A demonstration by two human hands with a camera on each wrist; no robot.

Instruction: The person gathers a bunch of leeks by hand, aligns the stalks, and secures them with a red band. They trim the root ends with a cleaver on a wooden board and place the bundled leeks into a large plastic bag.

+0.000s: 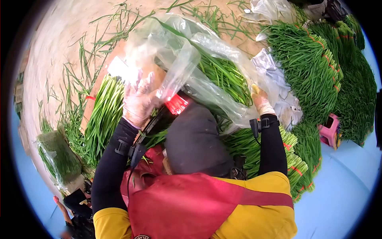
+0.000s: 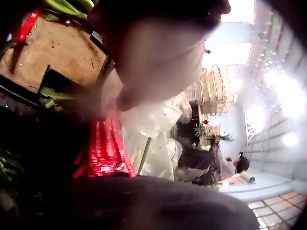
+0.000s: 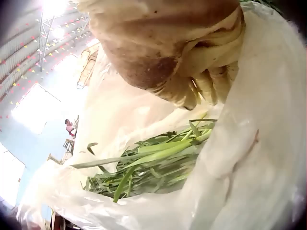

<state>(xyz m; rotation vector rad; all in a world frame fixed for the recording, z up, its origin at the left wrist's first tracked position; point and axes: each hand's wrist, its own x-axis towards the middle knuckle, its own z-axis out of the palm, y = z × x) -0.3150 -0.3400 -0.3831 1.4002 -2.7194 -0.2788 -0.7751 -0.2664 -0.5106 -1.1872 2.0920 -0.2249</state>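
Fingers of my left gloved hand (image 1: 138, 104) are at the clear, thin plastic bag (image 1: 187, 59), but I cannot tell if they pinch it; those of my right gloved hand (image 1: 262, 102) curl and grip its edge. I would pull evenly and gently, so the film does not tear. Beyond the dark grey knee (image 1: 197, 139), inside the bag, long green leafy stalks (image 1: 229, 79) look fresh, slightly bent.

Clear, glossy, crinkled plastic forms the bag (image 1: 234, 51) at the upper centre of the head view. The knee (image 1: 195, 139) below wears matt dark cloth. Smooth, shiny pink plastic makes the stool (image 1: 329, 129) at right; glossy red strips (image 2: 106, 146) sit low in the left wrist view.
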